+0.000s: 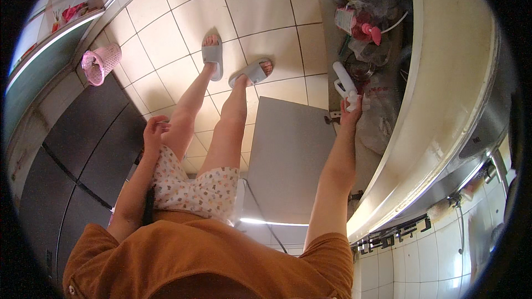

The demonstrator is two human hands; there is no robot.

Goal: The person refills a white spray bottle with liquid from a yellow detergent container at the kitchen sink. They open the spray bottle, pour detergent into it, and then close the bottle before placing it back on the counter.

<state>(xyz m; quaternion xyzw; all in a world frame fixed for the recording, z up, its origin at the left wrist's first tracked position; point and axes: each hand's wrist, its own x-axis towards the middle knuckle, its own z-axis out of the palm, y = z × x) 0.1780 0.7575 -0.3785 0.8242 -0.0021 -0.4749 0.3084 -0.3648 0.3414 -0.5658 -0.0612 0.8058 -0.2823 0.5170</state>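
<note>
My left hand is held above my left thigh, fingers loosely bent and apart, with nothing seen in it. On the right, my right hand reaches into an open low cabinet. Its fingers are around the near end of a white plastic object with a long rounded body and a loop-like part; its exact kind is unclear. Beyond it lie a clear glass or plastic vessel, a pink pump bottle and crumpled plastic bags.
A grey cabinet door stands open between my legs and right arm. The cream counter edge curves over the cabinet, with a metal sink beyond. A pink perforated basket is at left, beside a dark panelled appliance or cupboard. Tiled floor lies ahead.
</note>
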